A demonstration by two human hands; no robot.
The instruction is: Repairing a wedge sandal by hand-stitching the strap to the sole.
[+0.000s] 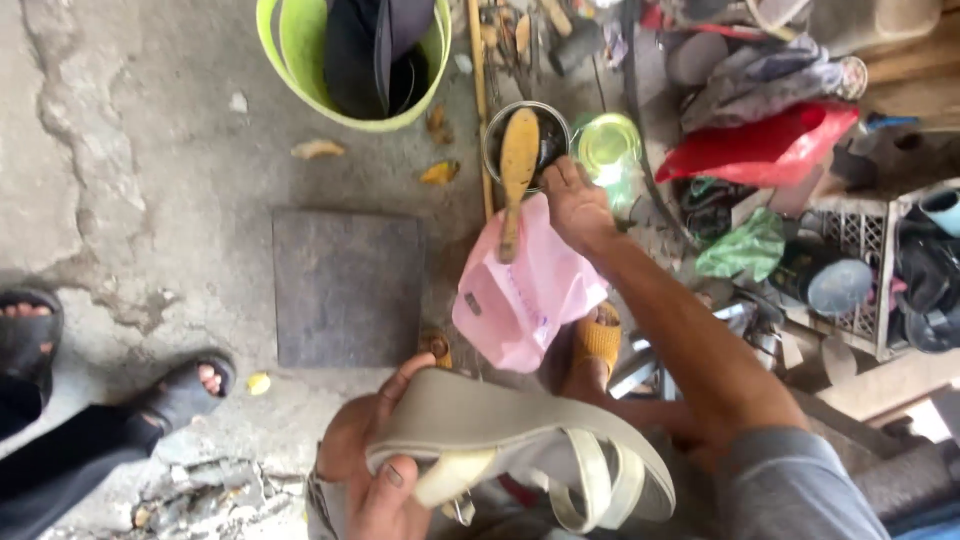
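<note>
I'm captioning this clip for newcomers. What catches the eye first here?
Low in the middle, the left hand holds a beige strappy sandal sole-up. Above it, the right hand reaches toward a small tin with a brush in it, beside a pink plastic bag.

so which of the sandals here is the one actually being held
The beige strappy wedge sandal, gripped in the left hand. The two black sandals at left are on another person's feet, and the yellow one is worn too.

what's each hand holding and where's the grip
The left hand holds a beige strappy sandal by one end of its sole. The right hand reaches toward a tin; no grip is visible.
</note>
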